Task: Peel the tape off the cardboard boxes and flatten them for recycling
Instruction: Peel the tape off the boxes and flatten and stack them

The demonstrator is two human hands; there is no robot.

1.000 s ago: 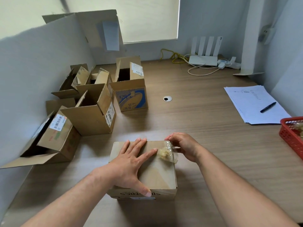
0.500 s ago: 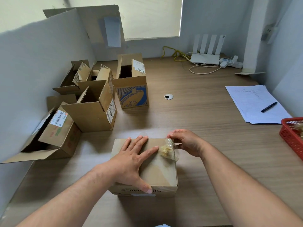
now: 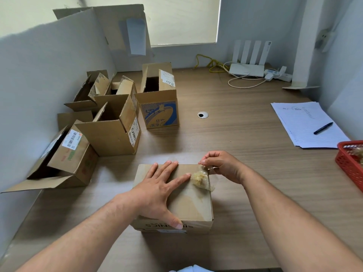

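Observation:
A small closed cardboard box (image 3: 193, 205) stands on the wooden desk in front of me. My left hand (image 3: 159, 191) lies flat on its top, fingers spread, thumb over the near edge. My right hand (image 3: 222, 165) pinches a strip of clear tape (image 3: 201, 178) at the box's far right corner; the peeled tape is crumpled into a yellowish wad hanging over the top.
Several opened cardboard boxes (image 3: 110, 126) stand along the left wall, one lying on its side (image 3: 64, 160). A flattened sheet of cardboard (image 3: 121, 28) leans at the back. Papers with a pen (image 3: 306, 124) and a red basket (image 3: 351, 165) lie to the right; a router (image 3: 247, 65) with cables sits at the back.
My right hand has shifted slightly along the box's far edge with the tape wad. My left hand stays flat on the box.

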